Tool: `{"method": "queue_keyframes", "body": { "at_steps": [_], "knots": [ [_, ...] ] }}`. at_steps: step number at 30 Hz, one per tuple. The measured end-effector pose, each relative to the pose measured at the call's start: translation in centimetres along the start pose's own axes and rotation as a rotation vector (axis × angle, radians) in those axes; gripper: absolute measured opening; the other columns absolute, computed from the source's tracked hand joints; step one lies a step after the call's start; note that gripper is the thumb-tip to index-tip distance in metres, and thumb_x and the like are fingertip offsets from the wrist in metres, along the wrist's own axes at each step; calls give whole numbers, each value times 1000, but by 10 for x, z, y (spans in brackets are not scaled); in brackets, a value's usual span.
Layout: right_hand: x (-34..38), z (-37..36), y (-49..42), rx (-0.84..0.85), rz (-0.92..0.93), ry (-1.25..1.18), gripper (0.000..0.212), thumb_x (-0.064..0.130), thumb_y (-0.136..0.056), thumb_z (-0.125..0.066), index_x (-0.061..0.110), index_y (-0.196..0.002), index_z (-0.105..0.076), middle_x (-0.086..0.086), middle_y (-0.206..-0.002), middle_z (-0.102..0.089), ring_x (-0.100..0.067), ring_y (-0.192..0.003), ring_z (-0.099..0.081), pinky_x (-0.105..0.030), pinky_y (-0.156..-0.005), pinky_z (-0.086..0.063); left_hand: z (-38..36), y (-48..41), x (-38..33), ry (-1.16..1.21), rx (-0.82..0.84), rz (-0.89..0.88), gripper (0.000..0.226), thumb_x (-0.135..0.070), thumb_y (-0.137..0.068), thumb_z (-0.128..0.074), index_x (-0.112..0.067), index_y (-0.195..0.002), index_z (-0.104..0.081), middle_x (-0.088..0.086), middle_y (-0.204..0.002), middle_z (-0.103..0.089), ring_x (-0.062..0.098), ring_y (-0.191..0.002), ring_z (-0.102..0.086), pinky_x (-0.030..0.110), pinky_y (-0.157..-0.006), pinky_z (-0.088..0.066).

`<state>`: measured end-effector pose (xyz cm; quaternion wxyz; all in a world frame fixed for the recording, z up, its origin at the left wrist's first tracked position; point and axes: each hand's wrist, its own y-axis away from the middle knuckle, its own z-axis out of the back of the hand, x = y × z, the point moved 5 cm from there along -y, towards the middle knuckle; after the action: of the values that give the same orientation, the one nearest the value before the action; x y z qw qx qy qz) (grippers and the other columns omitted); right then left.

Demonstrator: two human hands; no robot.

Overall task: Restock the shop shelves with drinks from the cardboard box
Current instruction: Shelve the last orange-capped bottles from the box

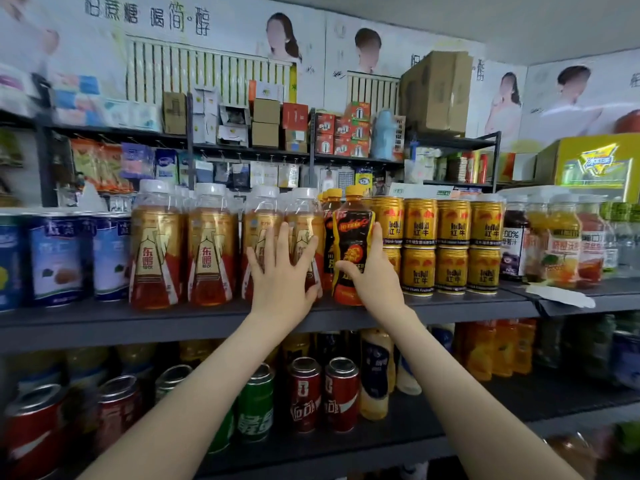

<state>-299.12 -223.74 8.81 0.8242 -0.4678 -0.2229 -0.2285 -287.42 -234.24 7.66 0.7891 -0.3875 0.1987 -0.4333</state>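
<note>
A black and orange drink bottle with a yellow cap stands at the front edge of the dark shelf. My right hand is wrapped around its lower right side. To its left stand gold and red bottles with white caps, and my left hand lies flat with spread fingers against the two rightmost of them. More yellow-capped bottles stand behind the held one. The cardboard box of drinks is out of view.
Stacked gold Red Bull cans fill the shelf just right of the held bottle, juice bottles beyond them. Blue and white cans stand at the left. The lower shelf holds red cans and a green can.
</note>
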Motion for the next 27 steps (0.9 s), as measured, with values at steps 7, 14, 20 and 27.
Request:
{"method": "queue_keyframes", "body": {
  "at_steps": [7, 14, 20, 27],
  "knots": [
    [0, -11, -7, 70, 42, 86, 101, 38, -90, -62, 13, -151, 14, -18, -149, -29, -32, -135, -30, -43, -105, -36, 28, 20, 18, -42, -58, 49, 74, -37, -92, -53, -34, -152, -9, 18, -158, 2, 36, -146, 5, 57, -113, -2],
    [81, -27, 22, -147, 488, 30, 72, 17, -90, -63, 12, -150, -24, -15, -145, -36, -25, -133, -28, -36, -111, -28, 72, 40, 95, -134, -256, 231, 71, -17, -80, -68, -22, -144, -39, 29, -144, -33, 48, -132, -32, 61, -105, -33],
    [115, -88, 28, -27, 379, 84, 86, 37, -88, -65, 16, -153, -12, -15, -140, -40, -33, -122, -41, -38, -97, -42, 80, 44, 151, -72, -123, 440, 75, -44, -94, -49, -35, -152, -3, 24, -154, 0, 42, -140, -10, 47, -113, -20],
    [115, -119, 25, -148, 201, 323, 110, 23, -60, -88, 23, -148, -22, -29, -132, -48, -46, -93, -53, -51, -65, -52, 62, 44, 170, 80, -27, 405, 92, -40, -93, -53, -51, -136, 27, 17, -134, -32, 35, -115, -45, 41, -89, -47]
  ]
}}
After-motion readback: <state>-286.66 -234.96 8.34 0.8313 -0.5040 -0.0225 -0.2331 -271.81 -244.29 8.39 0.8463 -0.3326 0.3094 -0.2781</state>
